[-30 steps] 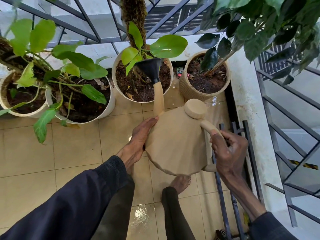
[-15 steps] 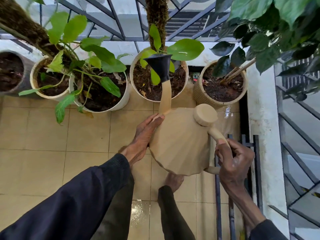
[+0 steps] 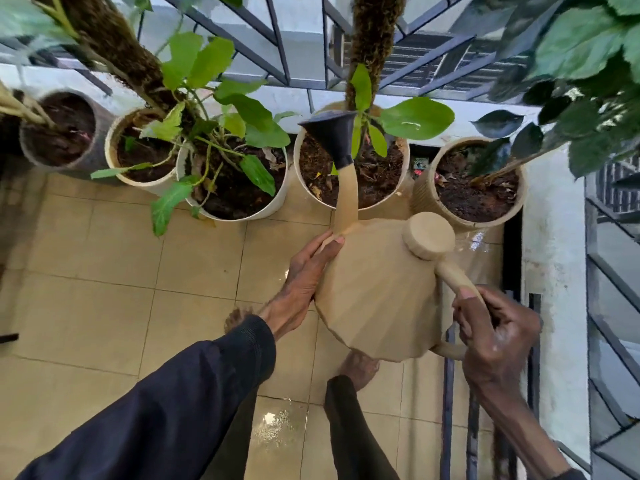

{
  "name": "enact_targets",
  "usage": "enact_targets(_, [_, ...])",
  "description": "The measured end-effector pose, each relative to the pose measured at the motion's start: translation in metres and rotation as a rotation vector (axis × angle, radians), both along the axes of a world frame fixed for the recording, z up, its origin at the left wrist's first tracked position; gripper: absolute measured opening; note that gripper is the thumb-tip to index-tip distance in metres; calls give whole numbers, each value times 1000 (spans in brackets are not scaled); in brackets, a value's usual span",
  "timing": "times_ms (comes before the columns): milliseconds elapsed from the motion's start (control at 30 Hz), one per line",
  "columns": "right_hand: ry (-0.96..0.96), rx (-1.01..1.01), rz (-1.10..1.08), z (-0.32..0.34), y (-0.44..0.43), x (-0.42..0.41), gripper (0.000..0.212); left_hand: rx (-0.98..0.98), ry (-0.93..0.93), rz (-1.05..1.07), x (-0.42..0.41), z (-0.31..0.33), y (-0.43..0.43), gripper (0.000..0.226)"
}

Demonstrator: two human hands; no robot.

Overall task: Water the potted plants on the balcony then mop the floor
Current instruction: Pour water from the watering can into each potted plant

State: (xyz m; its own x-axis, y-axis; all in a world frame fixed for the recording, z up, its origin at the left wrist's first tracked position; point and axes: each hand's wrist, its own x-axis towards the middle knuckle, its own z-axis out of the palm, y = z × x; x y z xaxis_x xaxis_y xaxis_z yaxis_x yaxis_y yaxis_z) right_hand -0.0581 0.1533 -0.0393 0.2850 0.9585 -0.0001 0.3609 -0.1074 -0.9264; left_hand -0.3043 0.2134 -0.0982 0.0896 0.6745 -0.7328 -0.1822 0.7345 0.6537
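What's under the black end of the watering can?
The black funnel-shaped spout head of the beige plastic watering can hangs over the round white pot, with dark brown soil and green leaves. The soil right beneath the head is covered; no water stream shows.

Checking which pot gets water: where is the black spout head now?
Head view, upper centre: the black spout head is over the moss-pole pot, second from right.
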Motion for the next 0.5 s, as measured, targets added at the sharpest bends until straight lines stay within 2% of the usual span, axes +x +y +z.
enact_targets(300, [-10,-114,69,12,12,-77,35,-68,-4,31,-78,-2,-36,48])
enact_targets(433, [-96,-189,136,20,23,-115,37,-161,5,55,-113,-8,-52,48])
enact_targets(500, [-135,-206,164,22,28,-131,49,-214,5,61,-127,-11,-57,53])
